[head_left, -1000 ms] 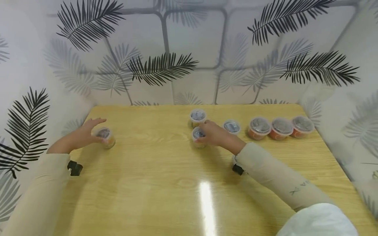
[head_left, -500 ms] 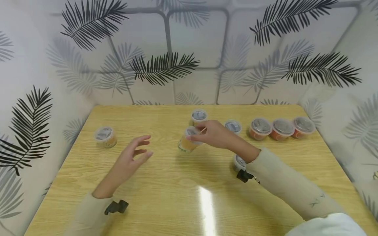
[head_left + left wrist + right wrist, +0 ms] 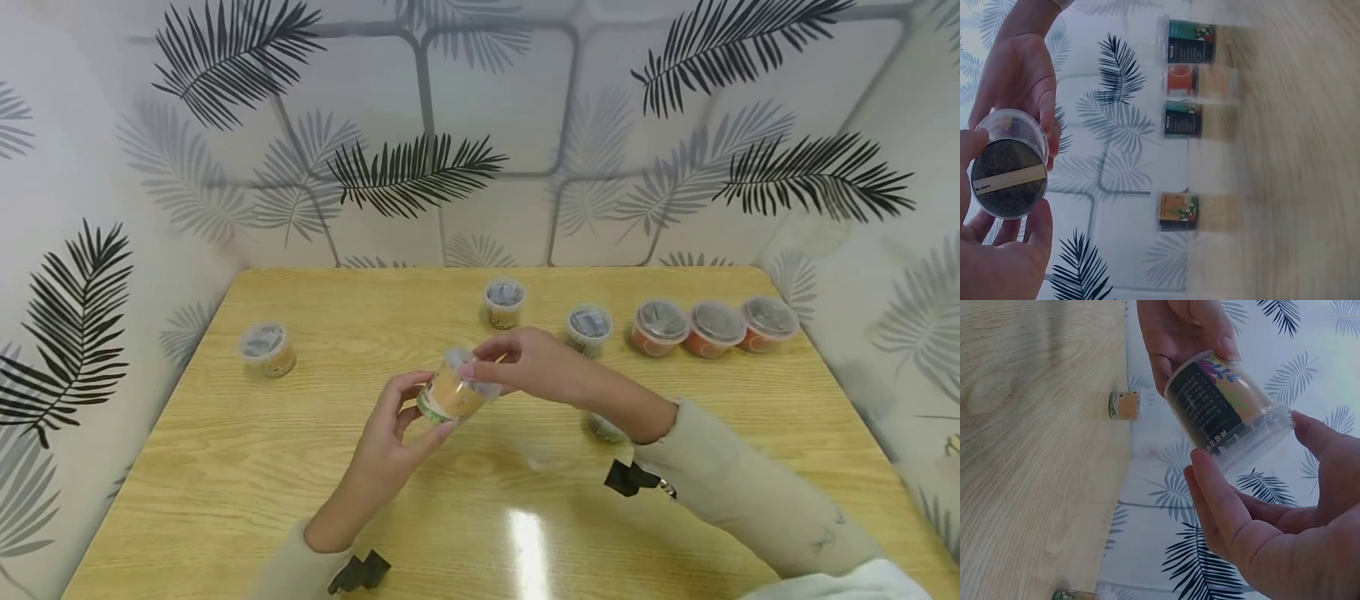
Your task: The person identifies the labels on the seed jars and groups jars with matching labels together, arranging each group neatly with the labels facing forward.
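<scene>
A clear plastic lidded cup with an orange label is held tilted above the table, lid toward the right. My right hand grips it at the lid end, thumb and fingers on the rim in the right wrist view. My left hand has its fingers and thumb around the base end. In the left wrist view the cup's bottom looks dark, with a pale wooden strip across it. The right wrist view shows the cup's dark text panel.
One similar cup stands at the table's left, another at the back middle. A further cup stands behind my right hand, and one is partly hidden below my right forearm. Several red cups line the back right.
My left hand has left the cup at the left and come to the middle. My right hand has lifted a cup from the table, tilting it toward the left hand, which now holds its base.
</scene>
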`<state>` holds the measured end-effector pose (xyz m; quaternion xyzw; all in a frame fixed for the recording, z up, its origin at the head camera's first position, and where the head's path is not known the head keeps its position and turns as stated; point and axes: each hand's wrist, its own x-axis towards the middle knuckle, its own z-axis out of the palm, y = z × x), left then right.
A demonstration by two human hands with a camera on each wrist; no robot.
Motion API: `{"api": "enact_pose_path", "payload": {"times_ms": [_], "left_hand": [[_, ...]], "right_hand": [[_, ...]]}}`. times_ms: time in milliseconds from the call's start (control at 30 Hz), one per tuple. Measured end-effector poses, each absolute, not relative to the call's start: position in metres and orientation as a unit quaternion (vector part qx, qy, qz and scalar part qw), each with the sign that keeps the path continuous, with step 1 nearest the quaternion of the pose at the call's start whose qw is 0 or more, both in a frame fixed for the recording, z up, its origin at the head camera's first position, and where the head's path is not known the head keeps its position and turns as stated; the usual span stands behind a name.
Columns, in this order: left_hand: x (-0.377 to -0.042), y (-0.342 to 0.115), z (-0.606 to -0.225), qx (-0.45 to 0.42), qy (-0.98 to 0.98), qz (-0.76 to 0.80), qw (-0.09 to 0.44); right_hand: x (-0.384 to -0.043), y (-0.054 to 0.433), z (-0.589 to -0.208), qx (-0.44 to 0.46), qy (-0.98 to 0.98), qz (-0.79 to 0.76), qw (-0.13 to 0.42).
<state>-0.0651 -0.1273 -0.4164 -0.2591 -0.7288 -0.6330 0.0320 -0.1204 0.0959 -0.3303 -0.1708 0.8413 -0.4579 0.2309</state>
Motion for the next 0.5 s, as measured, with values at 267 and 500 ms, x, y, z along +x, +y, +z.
{"api": "enact_pose_path", "payload": {"times_ms": [267, 500], "left_hand": [[-0.061, -0.124, -0.423, -0.233, -0.687, -0.688, 0.002], [-0.058, -0.123, -0.423, -0.221, -0.658, -0.719, -0.042]], "right_hand": [[-0.117, 0.097, -0.333, -0.192, 0.847, -0.437, 0.236], [-0.115, 0.104, -0.342, -0.256, 0.823, -0.461, 0.212]]}}
